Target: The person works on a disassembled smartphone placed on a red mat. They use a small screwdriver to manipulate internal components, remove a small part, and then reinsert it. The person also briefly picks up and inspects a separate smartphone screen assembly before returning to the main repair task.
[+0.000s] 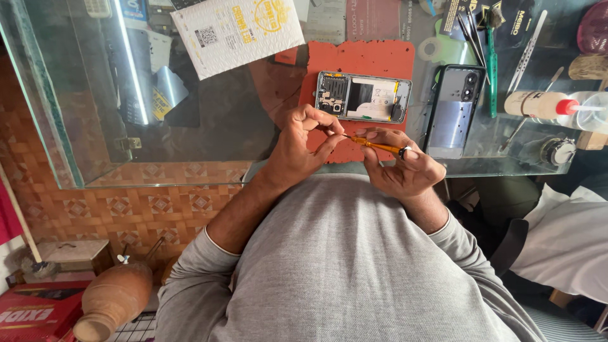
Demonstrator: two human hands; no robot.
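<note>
right hand [405, 166] pinches orange screwdriver [375, 146] | left hand [304, 142] pinches its tip, likely seating a tiny screw | opened phone [363, 97] on red mat [361, 60] just beyond | keep the tip steady, over the mat

Screwdriver [379, 146] tip hidden under left hand [301, 149] fingers; clay pot [113, 299] cut off

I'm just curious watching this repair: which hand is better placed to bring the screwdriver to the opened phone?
Probably the right hand: it grips the orange screwdriver by its handle. The left hand only pinches its tip, though it lies nearer the opened phone on the red mat.
</note>
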